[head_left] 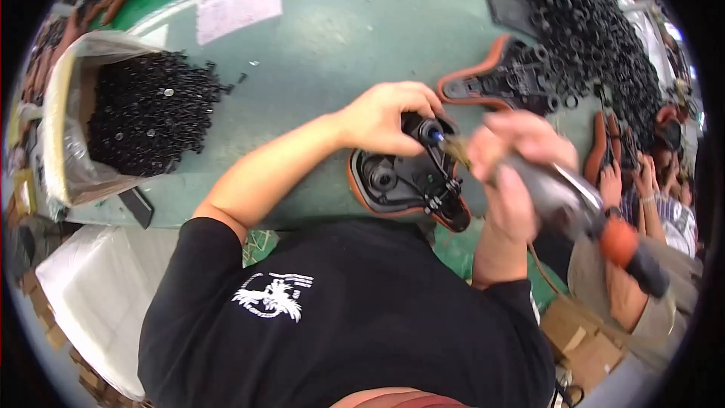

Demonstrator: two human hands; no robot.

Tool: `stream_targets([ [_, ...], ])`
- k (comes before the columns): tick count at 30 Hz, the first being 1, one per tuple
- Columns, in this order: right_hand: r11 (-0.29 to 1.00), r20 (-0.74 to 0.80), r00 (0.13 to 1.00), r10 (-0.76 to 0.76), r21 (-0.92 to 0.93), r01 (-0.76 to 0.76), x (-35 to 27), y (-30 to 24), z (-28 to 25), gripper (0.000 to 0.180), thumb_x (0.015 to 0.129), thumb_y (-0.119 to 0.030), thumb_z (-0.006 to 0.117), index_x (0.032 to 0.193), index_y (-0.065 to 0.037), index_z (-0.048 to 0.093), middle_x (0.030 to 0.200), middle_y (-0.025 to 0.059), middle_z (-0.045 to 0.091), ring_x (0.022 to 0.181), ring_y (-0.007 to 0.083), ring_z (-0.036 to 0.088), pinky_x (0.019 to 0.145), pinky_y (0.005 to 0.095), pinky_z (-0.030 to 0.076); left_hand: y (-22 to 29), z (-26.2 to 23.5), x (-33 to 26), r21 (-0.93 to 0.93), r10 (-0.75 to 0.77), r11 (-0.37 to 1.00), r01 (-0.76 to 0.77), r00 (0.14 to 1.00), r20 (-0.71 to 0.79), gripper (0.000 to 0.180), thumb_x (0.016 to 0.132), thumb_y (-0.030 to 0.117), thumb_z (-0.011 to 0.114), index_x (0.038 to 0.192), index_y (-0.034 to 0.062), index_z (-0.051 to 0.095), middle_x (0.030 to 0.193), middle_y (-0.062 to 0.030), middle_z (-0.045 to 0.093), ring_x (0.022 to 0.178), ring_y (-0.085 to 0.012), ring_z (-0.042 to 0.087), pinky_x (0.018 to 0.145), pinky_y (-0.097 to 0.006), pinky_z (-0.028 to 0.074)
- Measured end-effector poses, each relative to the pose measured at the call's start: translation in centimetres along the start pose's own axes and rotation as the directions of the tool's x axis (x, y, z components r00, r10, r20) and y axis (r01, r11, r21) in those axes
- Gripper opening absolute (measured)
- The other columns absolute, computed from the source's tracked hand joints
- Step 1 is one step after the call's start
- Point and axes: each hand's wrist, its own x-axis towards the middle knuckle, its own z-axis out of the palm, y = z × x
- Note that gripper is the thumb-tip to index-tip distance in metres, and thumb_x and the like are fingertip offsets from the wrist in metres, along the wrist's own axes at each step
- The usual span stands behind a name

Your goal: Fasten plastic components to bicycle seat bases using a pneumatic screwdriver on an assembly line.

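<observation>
Head view: at frame centre your left hand (385, 117) is closed over the upper end of an upturned bicycle saddle (408, 181), black underneath with an orange rim, lying on the green desk (317, 38). Your right hand (513, 170) grips a blurred power screwdriver (566, 204), its tip at the saddle's underside. A lined box of black screws (147, 109) sits upper left; black rings (589, 23) are heaped upper right.

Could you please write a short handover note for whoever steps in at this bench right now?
Left hand: gripping the upturned black saddle with the orange rim, steadying it on the green table.
Right hand: wrapped round a powered driver, tip at the saddle's underside.
Box of black small parts far left; another saddle and a pile of black rings ahead right.
Done: cannot tell. Left: fastening under way.
</observation>
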Motion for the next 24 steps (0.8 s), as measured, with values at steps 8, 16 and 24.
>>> stream_targets([
  [8, 0.968, -0.436, 0.867, 0.239, 0.173, -0.180, -2.0, -1.6, -4.3, 0.029, 0.090, 0.003, 0.058, 0.119, 0.001, 0.055, 0.133, 0.0317, 0.060, 0.068, 0.0213, 0.064, 0.069, 0.0417, 0.056, 1.9, -21.7, -5.6, -0.022, -0.261, 0.914, 0.405, 0.545, -0.797, 0.039, 0.074, 0.017, 0.090, 0.107, 0.0002, 0.077, 0.115, -0.0119, 0.075, 0.108, -0.0253, 0.071, 0.096, -0.037, 0.056],
  [16, 0.796, -0.595, 0.536, 0.599, 0.366, -0.483, -3.9, 4.6, -5.2, 0.021, 0.088, 0.004, 0.060, 0.108, -0.002, 0.058, 0.132, 0.0259, 0.065, 0.061, 0.0203, 0.065, 0.059, 0.0380, 0.057, 4.5, -22.4, -8.9, 0.618, -0.156, 0.530, 0.581, 0.783, -0.603, 0.028, 0.090, 0.020, 0.078, 0.109, 0.0003, 0.071, 0.104, -0.0174, 0.071, 0.100, -0.0348, 0.069, 0.090, -0.043, 0.055],
  [24, 0.749, -0.516, 0.563, 0.646, 0.286, -0.598, -2.3, 7.6, -2.0, 0.034, 0.082, -0.001, 0.066, 0.114, 0.009, 0.067, 0.098, 0.0136, 0.073, 0.059, 0.0193, 0.067, 0.056, 0.0351, 0.054, 4.7, -14.5, -16.4, 0.804, -0.175, 0.289, 0.520, 0.854, -0.490, 0.020, 0.086, 0.006, 0.077, 0.104, 0.0028, 0.069, 0.098, -0.0146, 0.067, 0.096, -0.0380, 0.063, 0.084, -0.047, 0.053],
])
